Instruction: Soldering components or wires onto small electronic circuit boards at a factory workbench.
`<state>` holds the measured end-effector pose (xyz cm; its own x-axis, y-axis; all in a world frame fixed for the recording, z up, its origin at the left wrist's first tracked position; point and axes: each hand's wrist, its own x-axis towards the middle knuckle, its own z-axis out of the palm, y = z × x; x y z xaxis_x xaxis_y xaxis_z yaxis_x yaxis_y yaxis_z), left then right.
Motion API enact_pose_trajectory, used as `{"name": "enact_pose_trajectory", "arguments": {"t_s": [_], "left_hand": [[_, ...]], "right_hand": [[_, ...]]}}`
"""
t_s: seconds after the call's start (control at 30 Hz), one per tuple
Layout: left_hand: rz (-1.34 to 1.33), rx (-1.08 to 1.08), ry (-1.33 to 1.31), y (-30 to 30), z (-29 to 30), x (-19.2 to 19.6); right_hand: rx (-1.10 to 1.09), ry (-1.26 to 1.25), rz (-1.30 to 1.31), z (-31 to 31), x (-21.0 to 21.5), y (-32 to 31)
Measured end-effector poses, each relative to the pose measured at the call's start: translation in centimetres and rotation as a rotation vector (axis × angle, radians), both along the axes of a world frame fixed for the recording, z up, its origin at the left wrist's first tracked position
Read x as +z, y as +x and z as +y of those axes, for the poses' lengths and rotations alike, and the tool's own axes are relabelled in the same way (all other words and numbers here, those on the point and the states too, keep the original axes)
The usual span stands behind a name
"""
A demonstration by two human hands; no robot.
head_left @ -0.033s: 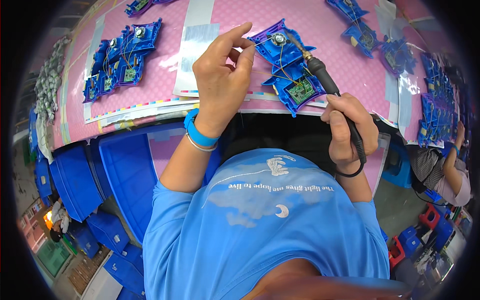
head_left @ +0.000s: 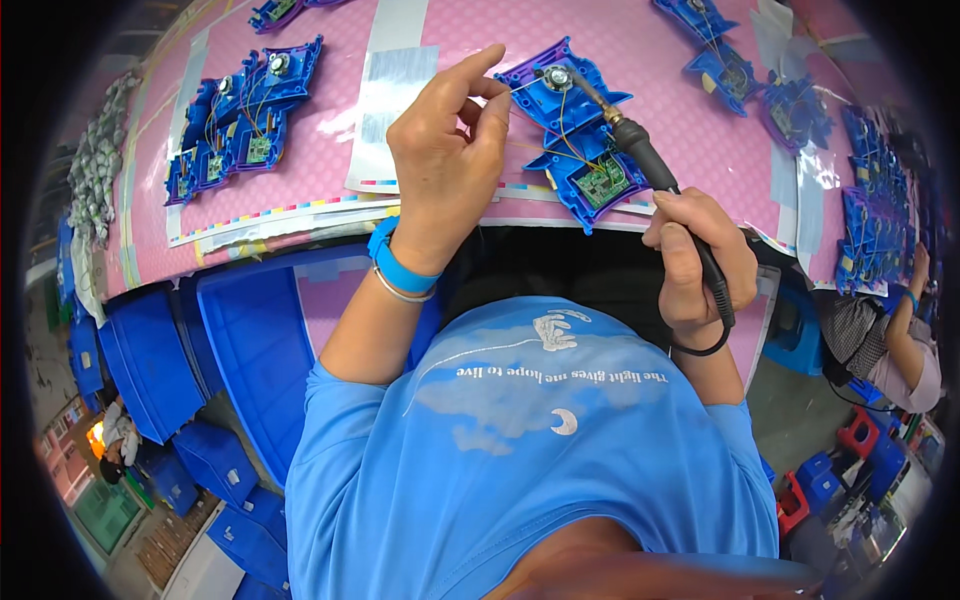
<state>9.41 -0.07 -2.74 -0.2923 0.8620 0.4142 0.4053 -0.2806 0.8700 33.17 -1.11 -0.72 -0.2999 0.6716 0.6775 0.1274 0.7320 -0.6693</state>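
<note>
Now, far left: blue storage bins (head_left: 150,370) are stacked below the desk's edge, and a grey patterned cloth (head_left: 95,180) hangs over the desk's left end.
Desk: your desk (head_left: 330,130) has a pink top with white paper sheets (head_left: 390,90) taped to it.
Left batch: a cluster of blue housings (head_left: 235,120) with small green boards and wires lies near the left end, well apart from your hands.
Left forearm: it comes up from the lower middle, bent at the elbow, with a blue wristband (head_left: 398,262) and a thin metal bangle (head_left: 400,290) at the wrist.
Left hand: your left hand (head_left: 445,170) is raised over the desk with its back to the camera; thumb and forefinger are pinched on a thin solder wire (head_left: 522,87) that runs right toward the speaker.
Workpiece: the open blue housing (head_left: 575,135) lies between your hands, with a round metal speaker (head_left: 556,75) at its upper part and a green circuit board (head_left: 602,183) at its lower part, joined by thin wires.
Soldering iron: the soldering iron (head_left: 650,165) slants up and left; its tip sits at the speaker.
Right hand: your right hand (head_left: 695,255) is wrapped tight round the iron's dark handle, knuckles up, the cord looping under the wrist.
Right side: more blue housings (head_left: 735,70) lie along the upper right of the desk.
Far right: another person's arm (head_left: 905,340) reaches toward that end.
</note>
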Motion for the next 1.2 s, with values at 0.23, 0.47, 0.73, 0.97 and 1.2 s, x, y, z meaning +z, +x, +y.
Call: {"name": "enact_pose_trajectory", "arguments": {"t_s": [0.23, 0.47, 0.73, 0.97, 1.2], "left_hand": [[0.256, 0.079, 0.1, 0.36, -0.04, -0.57], [0.268, 0.07, 0.101, 0.32, 0.01, -0.63], [0.28, 0.07, 0.123, 0.15, 0.17, -0.94], [0.276, 0.064, 0.12, 0.18, 0.21, -0.89], [0.236, 0.035, 0.086, 0.32, 0.31, -0.58]], "right_hand": [[-0.006, -0.094, -0.025, -0.15, -0.28, 0.39], [-0.074, -0.118, 0.003, 0.0, -0.13, -0.05], [-0.011, -0.182, 0.074, 0.19, -0.37, 0.38], [0.017, -0.102, 0.01, 0.66, -0.79, 0.14], [0.03, -0.12, -0.01, 0.67, -0.33, 0.03]]}}
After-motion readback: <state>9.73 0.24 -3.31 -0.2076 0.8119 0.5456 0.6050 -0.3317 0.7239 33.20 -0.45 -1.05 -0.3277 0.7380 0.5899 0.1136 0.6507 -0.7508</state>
